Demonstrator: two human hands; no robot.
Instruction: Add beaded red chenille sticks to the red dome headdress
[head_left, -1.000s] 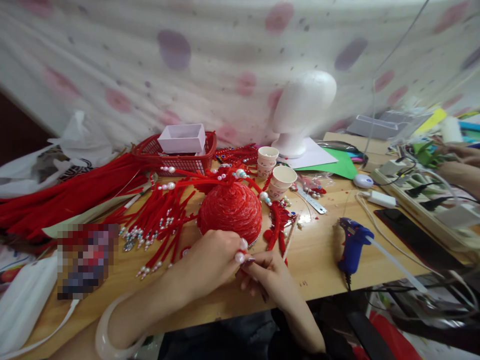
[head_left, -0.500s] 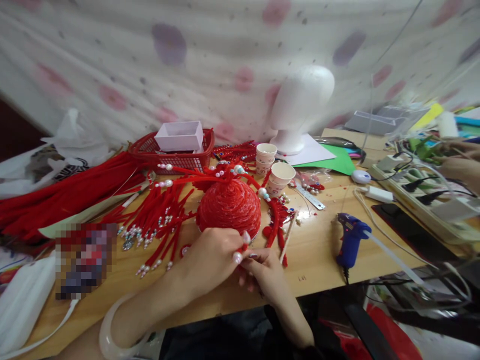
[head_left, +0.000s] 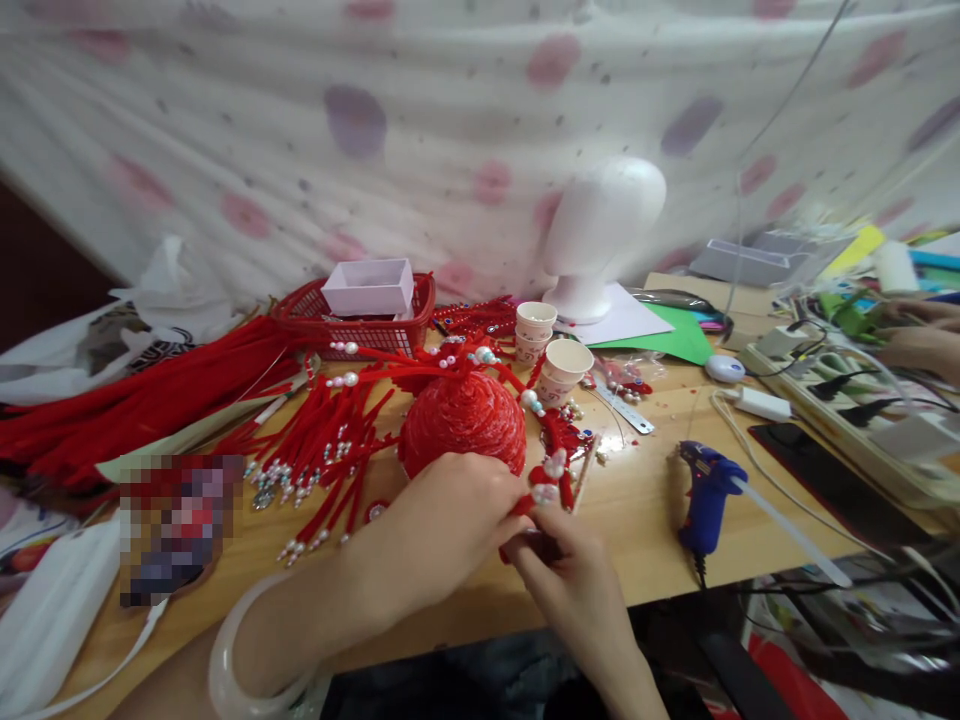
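Head view: a spotted white curtain (head_left: 450, 130) hangs behind a wooden table (head_left: 645, 500). A bundle of long red stems (head_left: 165, 390) fills the left side, and a white foam head (head_left: 604, 220) stands at the far middle. Both hands work at the near middle. The left hand (head_left: 465, 510), a pale bangle (head_left: 229, 650) on its wrist, crosses in front of a ridged red dome (head_left: 465, 420), its fingers bent together onto the base of a red beaded piece. The right hand (head_left: 574, 575) meets it from the right, thumb and forefinger drawn in at the same base; its other fingers are partly hidden. A red basket (head_left: 371, 335) sits beyond the dome on the left, a blue glue gun (head_left: 705, 500) lies to the right, and 2 stacks of paper cups (head_left: 562, 370) stand between. Smallest, the red beaded piece (head_left: 546, 492) projects above the fingertips, right of the dome, its pale beads blurred and clear of the fingers.
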